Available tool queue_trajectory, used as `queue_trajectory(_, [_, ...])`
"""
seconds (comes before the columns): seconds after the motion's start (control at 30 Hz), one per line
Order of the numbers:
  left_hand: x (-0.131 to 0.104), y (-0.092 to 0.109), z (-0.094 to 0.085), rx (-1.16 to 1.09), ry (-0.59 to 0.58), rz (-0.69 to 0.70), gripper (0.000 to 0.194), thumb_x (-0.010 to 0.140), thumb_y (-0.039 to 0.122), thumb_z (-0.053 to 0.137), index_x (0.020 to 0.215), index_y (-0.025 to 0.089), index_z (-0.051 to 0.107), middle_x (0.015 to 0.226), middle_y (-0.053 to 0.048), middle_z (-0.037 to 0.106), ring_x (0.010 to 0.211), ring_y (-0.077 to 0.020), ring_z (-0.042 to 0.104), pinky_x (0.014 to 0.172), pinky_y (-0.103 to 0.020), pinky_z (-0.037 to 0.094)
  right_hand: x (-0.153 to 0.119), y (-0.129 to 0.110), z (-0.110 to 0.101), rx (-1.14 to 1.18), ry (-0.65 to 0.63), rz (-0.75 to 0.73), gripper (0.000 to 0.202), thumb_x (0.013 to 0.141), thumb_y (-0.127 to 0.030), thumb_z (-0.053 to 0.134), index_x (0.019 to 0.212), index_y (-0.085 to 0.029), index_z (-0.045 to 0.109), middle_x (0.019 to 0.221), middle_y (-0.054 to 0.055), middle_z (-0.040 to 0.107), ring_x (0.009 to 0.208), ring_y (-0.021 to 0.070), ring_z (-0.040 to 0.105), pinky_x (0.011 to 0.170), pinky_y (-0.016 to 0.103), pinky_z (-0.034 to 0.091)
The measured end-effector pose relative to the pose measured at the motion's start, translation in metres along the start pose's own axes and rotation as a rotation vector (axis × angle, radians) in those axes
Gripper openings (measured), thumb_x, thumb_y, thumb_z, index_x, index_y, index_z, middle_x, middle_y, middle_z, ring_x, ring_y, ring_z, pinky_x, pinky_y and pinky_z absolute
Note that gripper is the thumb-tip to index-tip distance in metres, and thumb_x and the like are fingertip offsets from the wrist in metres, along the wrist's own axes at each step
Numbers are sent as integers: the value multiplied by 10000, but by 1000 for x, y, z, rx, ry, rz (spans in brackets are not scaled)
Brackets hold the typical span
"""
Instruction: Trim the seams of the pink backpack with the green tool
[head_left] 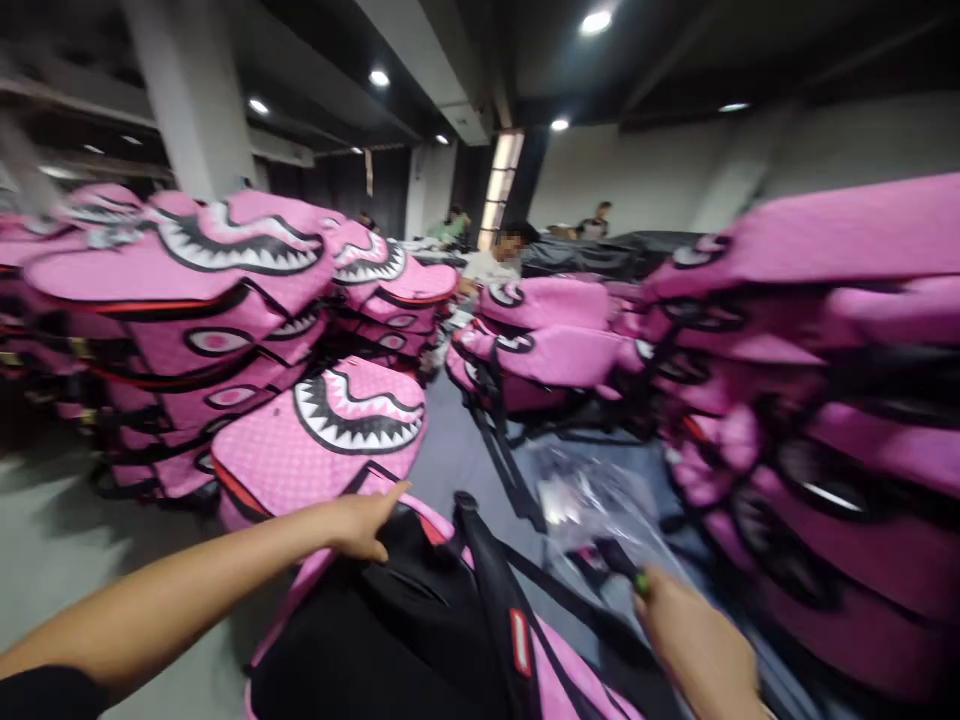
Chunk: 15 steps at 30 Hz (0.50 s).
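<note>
Left grip point(360, 525) touches backpack point(390, 620) edge (stacks point(225, 300) close).

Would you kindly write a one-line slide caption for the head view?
Left hand on a pink backpack, right hand gripping a small green-tipped item, among stacked shark-mouth backpacks.

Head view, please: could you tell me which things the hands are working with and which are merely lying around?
In hand:
- left hand resting on the pink and black backpack
- right hand gripping a small green-tipped tool, over the backpack's black strap

Lying about:
- stacks of pink shark-mouth backpacks
- clear plastic bag
- grey table
- people seated behind
</note>
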<state>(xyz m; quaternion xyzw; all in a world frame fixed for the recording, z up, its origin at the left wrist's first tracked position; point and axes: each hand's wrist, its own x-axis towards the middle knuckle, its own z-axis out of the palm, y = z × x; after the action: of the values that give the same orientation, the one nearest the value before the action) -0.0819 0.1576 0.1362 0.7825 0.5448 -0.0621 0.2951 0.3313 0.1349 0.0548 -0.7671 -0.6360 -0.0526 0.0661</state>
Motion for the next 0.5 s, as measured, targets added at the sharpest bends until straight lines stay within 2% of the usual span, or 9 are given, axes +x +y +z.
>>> queue_trajectory(0.07, [-5, -1, 2, -39, 87, 50, 1004, 712, 307, 738, 1539, 180, 184, 1565, -186, 328, 1424, -320, 361, 1163, -449, 331, -10, -11, -36, 12, 20, 114, 220, 864, -240, 431, 842, -199, 646, 807, 127, 733, 691, 249, 683, 525, 292, 329])
queue_trajectory(0.13, [-7, 3, 4, -15, 292, 150, 845, 786, 374, 682, 1511, 194, 285, 1605, -153, 245, 1478, -319, 241, 1198, -486, 262, -14, -21, -64, 167, 80, 187, 228, 871, -262, 436, 861, -183, 649, 833, 145, 732, 742, 263, 684, 554, 292, 341])
queue_trajectory(0.2, [-10, 16, 8, -21, 512, 279, 663, 862, 393, 605, 1466, 231, 383, 1592, -115, 296, 1475, -303, 253, 1198, -510, 264, -17, -29, -84, 321, 111, 227, 245, 888, -314, 439, 862, -181, 642, 765, 112, 723, 701, 233, 679, 571, 275, 380])
queue_trajectory(0.27, [-13, 38, 11, -101, 622, 388, 528, 898, 379, 566, 1401, 246, 473, 1526, -95, 418, 1421, -275, 366, 1182, -498, 317, -23, -38, -97, 456, 82, 205, 290, 907, -390, 435, 836, -185, 627, 662, 60, 701, 602, 188, 657, 564, 254, 418])
queue_trajectory(0.4, [-7, 86, 11, -281, 652, 561, 466, 889, 312, 596, 1342, 217, 532, 1405, -98, 559, 1309, -243, 510, 1124, -442, 427, -44, -66, -109, 776, 7, -24, 341, 895, -478, 495, 785, -180, 620, 575, 19, 675, 494, 153, 612, 553, 254, 470])
queue_trajectory(0.5, [2, 100, 12, -277, 718, 720, 325, 889, 217, 586, 1212, 201, 619, 1240, -81, 676, 1146, -207, 633, 991, -362, 536, -64, -85, -114, 755, 180, -323, 223, 900, -356, 542, 860, -181, 673, 703, 42, 726, 616, 161, 676, 640, 263, 528])
